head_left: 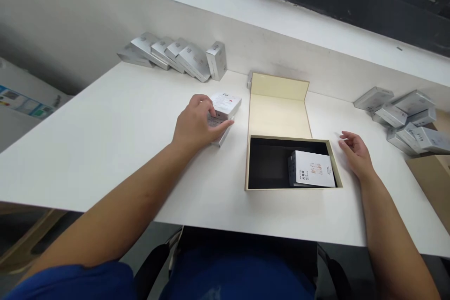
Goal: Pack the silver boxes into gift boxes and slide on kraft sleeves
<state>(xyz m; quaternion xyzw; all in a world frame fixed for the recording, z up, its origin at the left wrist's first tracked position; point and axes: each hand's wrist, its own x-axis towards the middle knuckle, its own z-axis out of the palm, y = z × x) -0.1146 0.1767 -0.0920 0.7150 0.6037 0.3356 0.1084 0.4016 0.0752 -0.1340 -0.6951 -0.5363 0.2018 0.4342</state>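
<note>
My left hand [194, 124] is curled over two small silver-white cartons on the table. Its fingers bend at the left side of the upper carton [228, 104], while the thumb reaches across the lower carton [221, 138]. How firmly the fingertips press is partly hidden. To the right of them stands a cream gift box [247, 168] with a black inside, its hinged lid [279, 115] folded back. A white carton [315, 168] with printed characters lies in its right half. Beyond the gift box's right wall, my right hand [356, 153] rests on the table, fingers loosely bent, thumb apart, holding nothing.
Several silver cartons [193, 61] lean in a row against the wall at the back left. More silver cartons [408, 117] lie in a loose pile at the right, beside a brown cardboard box [429, 183]. The white table [87, 136] ends close to my body.
</note>
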